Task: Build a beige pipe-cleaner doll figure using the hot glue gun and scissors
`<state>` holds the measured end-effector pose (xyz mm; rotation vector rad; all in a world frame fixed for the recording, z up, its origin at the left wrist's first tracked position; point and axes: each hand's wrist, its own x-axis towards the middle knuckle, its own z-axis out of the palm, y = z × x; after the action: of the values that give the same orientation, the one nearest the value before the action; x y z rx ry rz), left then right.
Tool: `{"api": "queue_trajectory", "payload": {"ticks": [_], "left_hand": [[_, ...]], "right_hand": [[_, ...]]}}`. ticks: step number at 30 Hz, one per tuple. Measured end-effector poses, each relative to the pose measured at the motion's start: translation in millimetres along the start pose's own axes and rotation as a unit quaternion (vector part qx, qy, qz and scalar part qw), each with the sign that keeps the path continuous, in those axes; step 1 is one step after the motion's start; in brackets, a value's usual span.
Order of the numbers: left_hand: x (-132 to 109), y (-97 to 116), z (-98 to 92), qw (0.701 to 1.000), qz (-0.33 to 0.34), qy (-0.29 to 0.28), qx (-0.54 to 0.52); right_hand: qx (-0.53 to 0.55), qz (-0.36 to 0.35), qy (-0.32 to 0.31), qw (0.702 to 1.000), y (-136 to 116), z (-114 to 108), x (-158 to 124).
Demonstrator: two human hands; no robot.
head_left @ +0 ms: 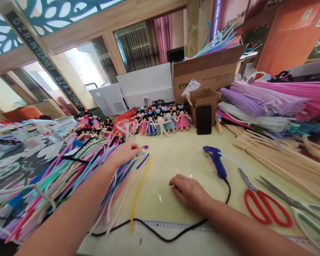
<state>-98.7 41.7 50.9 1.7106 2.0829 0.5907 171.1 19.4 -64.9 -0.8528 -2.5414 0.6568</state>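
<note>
My left hand reaches over the right edge of a heap of coloured pipe cleaners. Its fingers are pinched together; whatever they may hold is hidden. Just past the fingertips lies a small purple piece. A short dark blue pipe cleaner and a long yellow pipe cleaner lie close by on the table. My right hand rests on the pale yellow tabletop, fingers loosely extended, holding nothing visible. Beyond it is a blue glue gun, its black cord running beneath my right forearm.
Red-handled scissors and pale green-handled scissors lie at right, beside beige pipe cleaners. Small dolls stand at the back near a black phone and cardboard boxes. A ruler crosses the front.
</note>
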Motion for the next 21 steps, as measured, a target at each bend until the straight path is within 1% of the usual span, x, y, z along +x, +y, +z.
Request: {"api": "queue_trajectory", "payload": {"ticks": [2, 4, 6, 8, 10, 13, 16, 21], "left_hand": [[-24, -5, 7.8, 0.999, 0.003, -0.026, 0.037], [-44, -10, 20.8, 0.996, 0.003, -0.052, 0.072], [-59, -16, 34.9, 0.992, 0.002, -0.069, 0.104], [-68, -21, 46.5, 0.989, -0.003, -0.073, 0.13], [-72, -24, 54.0, 0.986, -0.01, -0.072, 0.149], [-72, -24, 58.9, 0.984, -0.017, -0.069, 0.165], [-68, -21, 61.0, 0.984, -0.014, -0.061, 0.168], [-57, -18, 69.0, 0.988, 0.01, -0.048, 0.147]], "right_hand": [[-0.012, 0.012, -0.001, 1.0, 1, -2, -1], [-0.026, 0.025, -0.008, 0.999, 2, -4, -1], [-0.043, 0.032, -0.022, 0.998, 1, -5, -1], [-0.06, 0.033, -0.031, 0.997, 0, -6, -1], [-0.07, 0.03, -0.034, 0.996, -2, -6, -1], [-0.069, 0.033, -0.032, 0.997, -3, -6, 0], [-0.057, 0.032, -0.035, 0.997, -4, -6, 1], [-0.043, 0.044, -0.025, 0.998, -4, -8, 3]]}}
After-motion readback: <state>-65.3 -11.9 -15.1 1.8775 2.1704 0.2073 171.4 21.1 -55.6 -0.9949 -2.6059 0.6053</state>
